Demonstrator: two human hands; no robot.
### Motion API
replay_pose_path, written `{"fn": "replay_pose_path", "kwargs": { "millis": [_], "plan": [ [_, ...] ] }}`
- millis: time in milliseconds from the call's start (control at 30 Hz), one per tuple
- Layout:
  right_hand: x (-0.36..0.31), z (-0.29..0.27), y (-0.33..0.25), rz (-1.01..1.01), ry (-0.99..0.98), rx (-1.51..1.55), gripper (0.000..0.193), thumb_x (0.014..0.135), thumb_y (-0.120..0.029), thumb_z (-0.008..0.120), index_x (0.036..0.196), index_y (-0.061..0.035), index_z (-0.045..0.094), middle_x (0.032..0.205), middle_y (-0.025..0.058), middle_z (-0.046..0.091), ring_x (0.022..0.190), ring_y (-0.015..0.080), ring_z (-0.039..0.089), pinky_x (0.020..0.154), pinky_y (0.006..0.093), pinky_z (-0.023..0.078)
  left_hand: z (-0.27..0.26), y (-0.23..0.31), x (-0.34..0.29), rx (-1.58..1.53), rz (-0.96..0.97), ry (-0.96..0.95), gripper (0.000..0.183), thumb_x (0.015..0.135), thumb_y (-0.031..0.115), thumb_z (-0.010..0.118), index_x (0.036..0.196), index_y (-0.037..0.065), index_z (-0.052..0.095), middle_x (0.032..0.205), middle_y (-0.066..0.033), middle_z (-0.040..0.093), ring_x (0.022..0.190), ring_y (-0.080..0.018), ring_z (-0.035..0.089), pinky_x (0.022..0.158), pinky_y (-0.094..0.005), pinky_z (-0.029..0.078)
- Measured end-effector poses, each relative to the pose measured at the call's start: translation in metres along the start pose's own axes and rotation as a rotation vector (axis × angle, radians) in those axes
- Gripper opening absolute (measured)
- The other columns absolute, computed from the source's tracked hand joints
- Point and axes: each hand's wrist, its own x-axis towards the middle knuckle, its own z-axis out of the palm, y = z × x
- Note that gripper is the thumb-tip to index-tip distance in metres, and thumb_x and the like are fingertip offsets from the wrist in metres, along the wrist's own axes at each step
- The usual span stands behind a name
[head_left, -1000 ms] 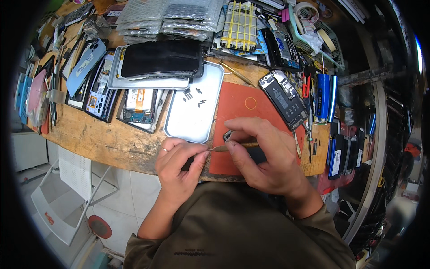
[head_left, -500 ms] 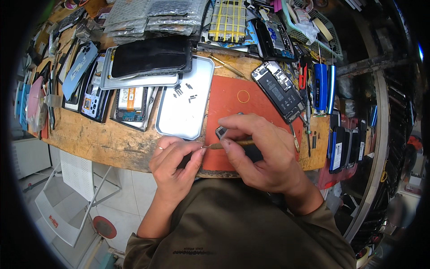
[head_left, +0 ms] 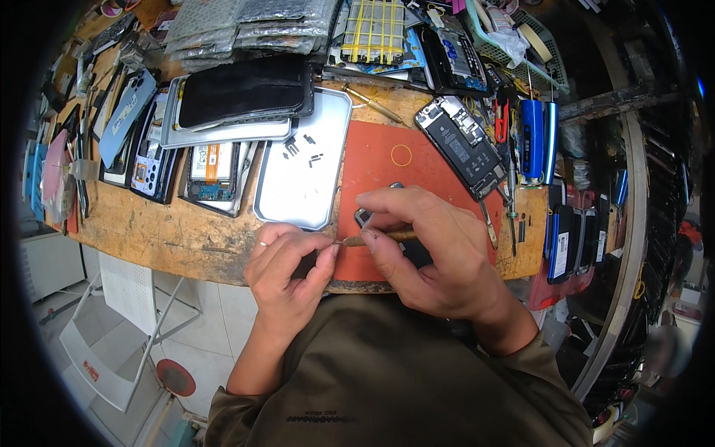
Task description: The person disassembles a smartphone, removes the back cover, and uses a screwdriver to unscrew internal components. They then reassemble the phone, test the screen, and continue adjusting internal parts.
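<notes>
A slim brass-coloured hand tool (head_left: 351,241) with a thin metal tip is pinched between the thumb and fingers of my right hand (head_left: 447,257). Its tip points left, to the fingertips of my left hand (head_left: 287,276). There the thumb and forefinger are pressed together at the tip; anything tiny between them is too small to make out. Both hands are above the near edge of an orange-red mat (head_left: 369,160). Beneath my right hand lies a dark phone (head_left: 363,217), mostly covered. A thin yellow ring (head_left: 401,155) rests on the mat farther off.
An opened phone (head_left: 463,153) lies at the mat's right. Left of the mat, a white tray (head_left: 287,205) holds small dark pieces, with stacked screens (head_left: 246,93) over its far end. A brass pen-like tool (head_left: 374,104) lies beyond. Blue tools (head_left: 532,138) stand at right.
The whole view has shifted slightly, so the bench appears a little farther left and up. Both hands keep the same hold on the tool and its tip.
</notes>
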Motion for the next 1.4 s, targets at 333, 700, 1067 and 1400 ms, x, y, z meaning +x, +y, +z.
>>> {"fn": "replay_pose_path", "kwargs": {
  "millis": [333, 700, 1067, 1400],
  "plan": [
    [0.002, -0.003, 0.001, -0.041, -0.033, -0.050, 0.035, 0.091, 0.010, 0.076, 0.125, 0.0079, 0.067, 0.095, 0.0161, 0.075, 0.081, 0.0242, 0.079, 0.068, 0.0326, 0.065, -0.001, 0.001, 0.000, -0.007, -0.013, -0.004, 0.018, 0.078, -0.002, 0.088, 0.091, 0.006, 0.079, 0.085, -0.0038, 0.075, 0.083, -0.0243, 0.067, 0.073, -0.0354, 0.053],
    [0.000, -0.004, 0.001, -0.040, -0.019, -0.043, 0.037, 0.090, 0.011, 0.076, 0.126, 0.0079, 0.067, 0.095, 0.0155, 0.075, 0.082, 0.0233, 0.079, 0.070, 0.0318, 0.066, -0.001, 0.004, 0.002, 0.016, 0.015, -0.014, 0.018, 0.078, -0.002, 0.088, 0.093, 0.006, 0.081, 0.085, -0.0037, 0.076, 0.083, -0.0235, 0.066, 0.074, -0.0349, 0.054],
    [-0.001, -0.006, 0.001, -0.019, -0.027, -0.048, 0.036, 0.091, 0.011, 0.075, 0.126, 0.0078, 0.067, 0.096, 0.0163, 0.076, 0.085, 0.0235, 0.080, 0.072, 0.0320, 0.067, -0.001, 0.005, 0.003, 0.020, 0.018, -0.031, 0.025, 0.078, -0.003, 0.089, 0.101, 0.004, 0.082, 0.086, -0.0039, 0.078, 0.084, -0.0234, 0.067, 0.076, -0.0351, 0.054],
    [-0.008, -0.016, 0.006, 0.048, -0.025, -0.075, 0.037, 0.092, 0.010, 0.075, 0.128, 0.0067, 0.067, 0.101, 0.0167, 0.077, 0.088, 0.0234, 0.081, 0.076, 0.0328, 0.067, 0.008, 0.007, 0.004, 0.023, 0.002, -0.078, 0.026, 0.080, -0.001, 0.089, 0.105, 0.004, 0.081, 0.087, -0.0039, 0.079, 0.086, -0.0243, 0.067, 0.078, -0.0363, 0.054]
  ]
}}
